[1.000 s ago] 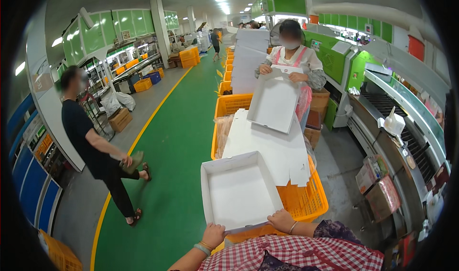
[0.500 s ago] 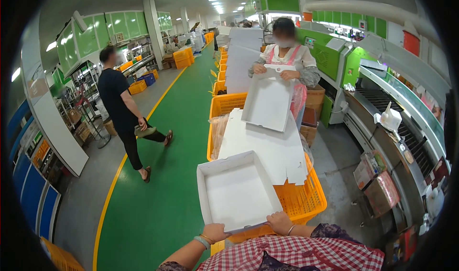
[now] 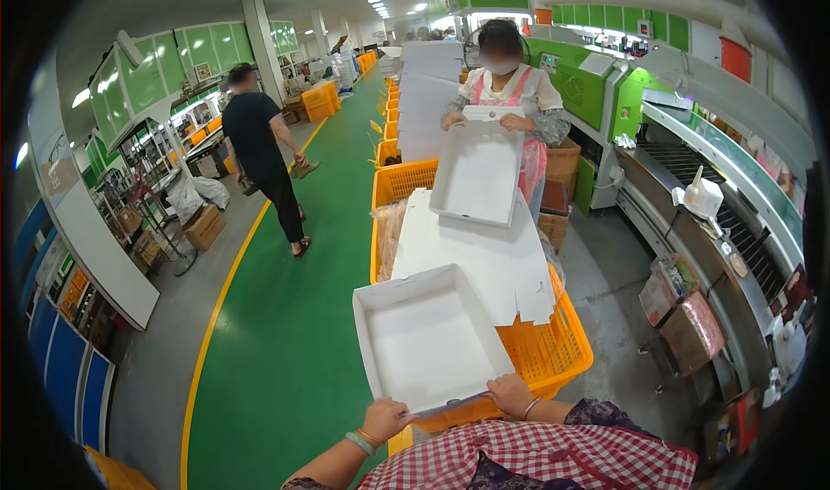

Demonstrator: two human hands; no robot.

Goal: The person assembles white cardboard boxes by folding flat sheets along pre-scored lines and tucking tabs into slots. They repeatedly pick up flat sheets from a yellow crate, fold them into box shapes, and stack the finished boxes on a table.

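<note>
An open white cardboard box (image 3: 428, 343), shallow and without a lid, is held in front of me by its near corners. My left hand (image 3: 386, 419) is closed on its near left corner, fingers over the edge. At the near right corner my right hand (image 3: 512, 395) grips the side wall. Beneath the box's far part lies a flat white cardboard sheet (image 3: 471, 252) with a jagged right edge. It rests across orange plastic crates (image 3: 553, 352). Across from me, a co-worker in a pink apron holds a similar white box (image 3: 477, 175) tilted by its far edge.
A tall stack of pale sheets (image 3: 430, 101) stands behind, beside a row of orange crates. To the right runs a conveyor machine (image 3: 692, 205) with a white bottle (image 3: 702, 194) on its edge. On the green walkway (image 3: 285, 352) at left, a person in dark clothes (image 3: 259, 144) walks.
The person in dark clothes has walked farther along the walkway, away from me. Both boxes stay in the hands that hold them, nearly still; my view has shifted slightly.
</note>
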